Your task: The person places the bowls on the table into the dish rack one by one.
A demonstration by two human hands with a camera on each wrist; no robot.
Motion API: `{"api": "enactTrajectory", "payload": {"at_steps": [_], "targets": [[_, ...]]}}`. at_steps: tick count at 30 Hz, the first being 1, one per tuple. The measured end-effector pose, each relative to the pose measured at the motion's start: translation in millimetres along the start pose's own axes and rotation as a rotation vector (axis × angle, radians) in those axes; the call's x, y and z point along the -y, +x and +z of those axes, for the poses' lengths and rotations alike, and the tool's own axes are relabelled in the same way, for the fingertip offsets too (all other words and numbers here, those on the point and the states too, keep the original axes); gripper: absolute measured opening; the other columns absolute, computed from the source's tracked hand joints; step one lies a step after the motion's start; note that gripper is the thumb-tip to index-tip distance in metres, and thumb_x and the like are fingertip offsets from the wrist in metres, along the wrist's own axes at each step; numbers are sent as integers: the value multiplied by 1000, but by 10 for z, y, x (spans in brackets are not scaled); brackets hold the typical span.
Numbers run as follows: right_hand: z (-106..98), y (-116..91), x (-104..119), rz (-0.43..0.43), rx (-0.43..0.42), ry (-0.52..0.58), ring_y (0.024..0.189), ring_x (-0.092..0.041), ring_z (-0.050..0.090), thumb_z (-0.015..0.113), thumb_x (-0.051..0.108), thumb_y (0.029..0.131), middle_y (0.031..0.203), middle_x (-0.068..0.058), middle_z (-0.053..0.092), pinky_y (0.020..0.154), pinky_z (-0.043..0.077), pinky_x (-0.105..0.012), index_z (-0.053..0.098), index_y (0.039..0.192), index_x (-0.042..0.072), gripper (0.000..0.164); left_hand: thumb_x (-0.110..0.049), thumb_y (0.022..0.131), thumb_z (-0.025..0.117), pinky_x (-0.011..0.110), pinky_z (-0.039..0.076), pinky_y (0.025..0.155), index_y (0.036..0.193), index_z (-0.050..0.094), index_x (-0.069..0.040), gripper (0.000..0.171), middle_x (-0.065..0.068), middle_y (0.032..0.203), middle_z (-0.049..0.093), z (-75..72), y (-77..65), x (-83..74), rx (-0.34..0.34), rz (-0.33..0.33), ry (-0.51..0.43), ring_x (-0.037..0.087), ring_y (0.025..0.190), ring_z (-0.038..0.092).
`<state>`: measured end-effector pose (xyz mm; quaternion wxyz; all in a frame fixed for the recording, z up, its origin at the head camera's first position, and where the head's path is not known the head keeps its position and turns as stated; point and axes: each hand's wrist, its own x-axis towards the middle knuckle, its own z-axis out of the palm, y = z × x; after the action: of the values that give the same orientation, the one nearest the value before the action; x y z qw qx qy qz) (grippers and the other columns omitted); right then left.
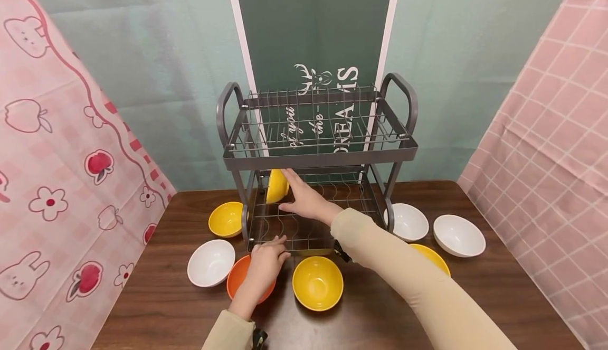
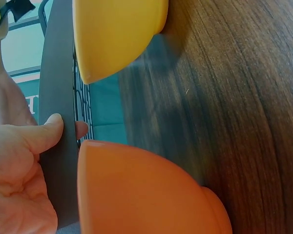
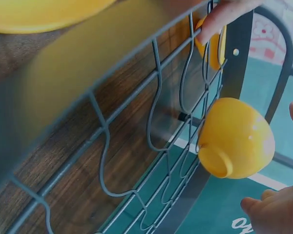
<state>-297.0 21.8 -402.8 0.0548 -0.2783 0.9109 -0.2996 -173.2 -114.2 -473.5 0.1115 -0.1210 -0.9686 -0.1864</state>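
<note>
A yellow bowl (image 1: 277, 187) stands on its side at the left of the dark grey dish rack's (image 1: 320, 157) lower tier, leaning on the wires. Beside it is my right hand (image 1: 306, 197), fingers extended; the right wrist view shows a gap between these fingers and the bowl (image 3: 237, 139). My left hand (image 1: 266, 260) grips the lower tier's front rail, thumb (image 2: 51, 129) on the outer face and a fingertip behind. Below that hand an orange bowl (image 1: 237, 276) is partly covered by it. Another yellow bowl (image 1: 317, 283) sits in front of the rack.
Left of the rack are a yellow bowl (image 1: 226, 219) and a white bowl (image 1: 211, 263). On the right stand white bowls (image 1: 459, 235) and a yellow bowl (image 1: 431, 257) partly behind my sleeve. The rack's wire upper tier (image 1: 318, 128) overhangs the lower one. Curtains enclose the wooden table.
</note>
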Motion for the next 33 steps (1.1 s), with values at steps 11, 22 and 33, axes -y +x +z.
{"api": "enactTrajectory", "payload": {"at_steps": [11, 22, 33], "targets": [[-16, -366, 121, -123, 35, 41, 134, -18, 22, 62, 36, 78, 148, 14, -9, 101, 36, -40, -6, 139, 36, 91, -26, 77, 63, 34, 37, 72, 72, 67, -17, 11, 0, 112, 63, -6, -4, -10, -10, 4, -1, 19, 106, 58], [167, -889, 71, -219, 64, -72, 133, -18, 25, 61, 40, 78, 148, 12, -6, 97, 40, -37, -4, 140, 32, 90, -26, 77, 63, 33, 37, 71, 75, 69, -16, 11, 1, 112, 63, 1, -5, 4, -11, 9, 0, 20, 107, 58], [326, -1393, -52, -295, 86, -133, 132, -21, 29, 65, 37, 74, 150, 1, 4, 101, 36, -41, 3, 141, 28, 92, -25, 77, 64, 35, 39, 72, 73, 68, -17, 10, 1, 111, 63, 18, -5, -1, -30, 25, -1, 20, 106, 58]]}}
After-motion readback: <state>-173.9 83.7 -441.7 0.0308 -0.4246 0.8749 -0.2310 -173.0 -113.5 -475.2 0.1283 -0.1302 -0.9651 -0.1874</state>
